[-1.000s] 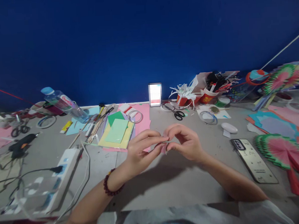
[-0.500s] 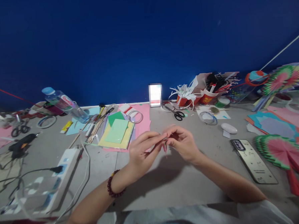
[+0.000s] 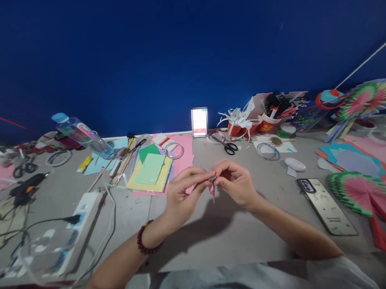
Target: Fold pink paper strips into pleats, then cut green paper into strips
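Observation:
A small piece of folded pink paper (image 3: 212, 190) hangs between my fingertips, above the middle of the table. My left hand (image 3: 185, 194) pinches it from the left, thumb and fingers pressed together. From the right, my right hand (image 3: 235, 183) pinches the same piece, its other fingers curled. A thin greenish edge shows at the top of the piece; most of it is hidden by the fingers. Behind my left hand lie stacked coloured sheets, a light green one (image 3: 150, 168) on top. Black-handled scissors (image 3: 229, 147) rest beyond my right hand.
On the left stand a power strip (image 3: 84, 230) with cables, a glue gun (image 3: 27, 190) and a leaning water bottle (image 3: 82, 135). To the right are a phone (image 3: 327, 206), a watermelon-coloured paper fan (image 3: 367, 193) and red cups (image 3: 268, 125) of tools. A lit screen (image 3: 199, 122) stands at the back.
The pink piece has turned slightly between my fingertips, and more of its pink face shows. Both hands keep their pinch in nearly the same place.

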`<state>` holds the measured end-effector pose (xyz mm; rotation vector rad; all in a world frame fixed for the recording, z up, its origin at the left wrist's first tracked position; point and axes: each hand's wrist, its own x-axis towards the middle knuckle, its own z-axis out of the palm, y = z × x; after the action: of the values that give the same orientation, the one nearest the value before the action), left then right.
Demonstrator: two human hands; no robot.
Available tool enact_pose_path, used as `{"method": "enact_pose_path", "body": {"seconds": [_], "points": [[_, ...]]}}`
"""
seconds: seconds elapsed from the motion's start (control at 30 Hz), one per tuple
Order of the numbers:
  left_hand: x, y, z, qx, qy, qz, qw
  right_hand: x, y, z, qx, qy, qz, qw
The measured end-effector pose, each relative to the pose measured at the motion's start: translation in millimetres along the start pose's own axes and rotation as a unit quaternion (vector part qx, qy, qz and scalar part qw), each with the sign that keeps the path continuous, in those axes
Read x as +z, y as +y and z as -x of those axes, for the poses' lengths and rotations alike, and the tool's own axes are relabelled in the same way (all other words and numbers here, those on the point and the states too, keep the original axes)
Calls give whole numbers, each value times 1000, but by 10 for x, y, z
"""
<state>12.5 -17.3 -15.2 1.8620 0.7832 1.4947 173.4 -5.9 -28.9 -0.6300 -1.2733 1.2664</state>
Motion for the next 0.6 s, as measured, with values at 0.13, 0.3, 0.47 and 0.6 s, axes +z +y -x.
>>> {"method": "enact_pose_path", "body": {"seconds": [0.13, 0.3, 0.47, 0.6], "points": [[6, -17, -3, -53, 14, 47, 997, -8, -24, -16, -22, 8, 38, 999], [22, 32, 5, -30, -5, 8, 1000, -1, -33, -22, -37, 38, 63, 997], [20, 53, -10, -14, 10, -72, 997, -24, 6, -37, 1, 34, 58, 998], [-8, -9, -39, -72, 9, -17, 997, -62, 63, -54, 50, 22, 49, 997]]}}
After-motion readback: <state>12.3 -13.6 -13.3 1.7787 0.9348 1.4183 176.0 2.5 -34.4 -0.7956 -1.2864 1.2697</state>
